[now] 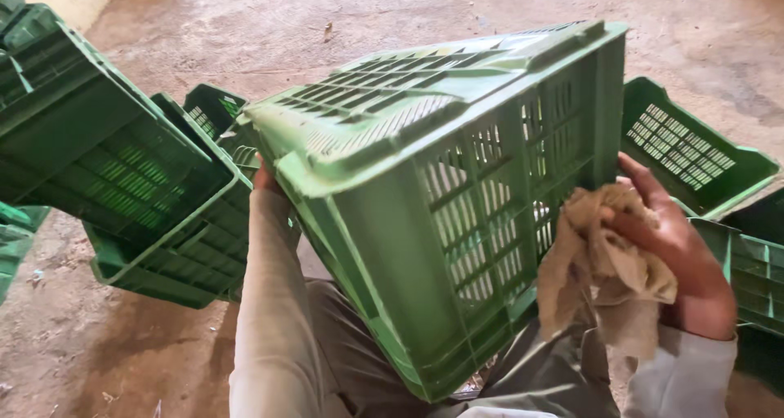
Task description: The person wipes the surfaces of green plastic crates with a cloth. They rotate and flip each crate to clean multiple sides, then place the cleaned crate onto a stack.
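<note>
A green slatted plastic crate (425,181) lies tipped, bottom up, across my lap. My left hand (263,178) reaches behind its left corner and is mostly hidden; only the wrist and sleeve show, so its grip cannot be seen. My right hand (674,251) holds a crumpled beige cloth (600,267) against the crate's right slatted side.
More green crates lie around on the dusty concrete floor: a tilted nested stack (122,165) at the left, one (694,153) at the right behind my right hand, another (755,279) at the right edge. My grey trousers (343,361) show below the crate.
</note>
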